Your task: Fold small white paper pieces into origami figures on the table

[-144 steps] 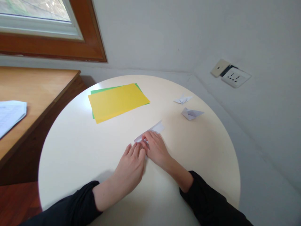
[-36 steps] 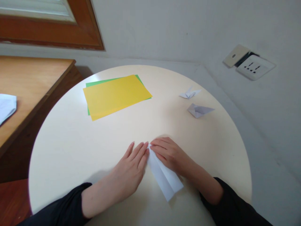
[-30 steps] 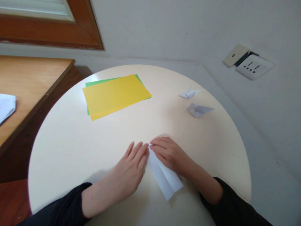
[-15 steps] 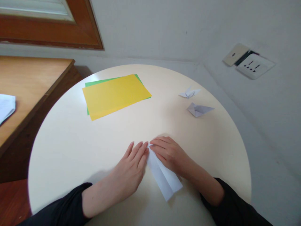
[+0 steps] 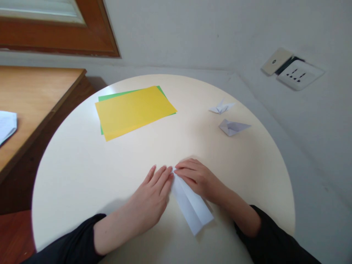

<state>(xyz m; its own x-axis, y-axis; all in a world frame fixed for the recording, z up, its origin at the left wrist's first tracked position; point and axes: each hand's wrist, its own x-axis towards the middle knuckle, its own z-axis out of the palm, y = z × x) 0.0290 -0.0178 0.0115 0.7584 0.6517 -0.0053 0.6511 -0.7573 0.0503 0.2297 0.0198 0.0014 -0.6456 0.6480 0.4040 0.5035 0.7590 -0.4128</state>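
Note:
A folded white paper (image 5: 191,205), long and narrow with a pointed far tip, lies flat on the round cream table (image 5: 82,168) close to me. My left hand (image 5: 152,194) rests flat with its fingertips pressing the paper's left edge near the tip. My right hand (image 5: 198,179) lies flat on the paper's right side, its fingertips meeting the left hand's at the tip. Both hands press down rather than grip.
A yellow sheet (image 5: 134,110) lies on a green sheet (image 5: 110,97) at the table's far left. Two small folded white paper figures (image 5: 221,107) (image 5: 233,127) sit at the far right. A wooden desk (image 5: 35,99) with white paper (image 5: 6,126) stands left; a wall socket (image 5: 298,74) is at right.
Since 4.8 s ago the white paper has been turned so that its length runs toward me, tip pointing away. In the last second the hands have stayed nearly still.

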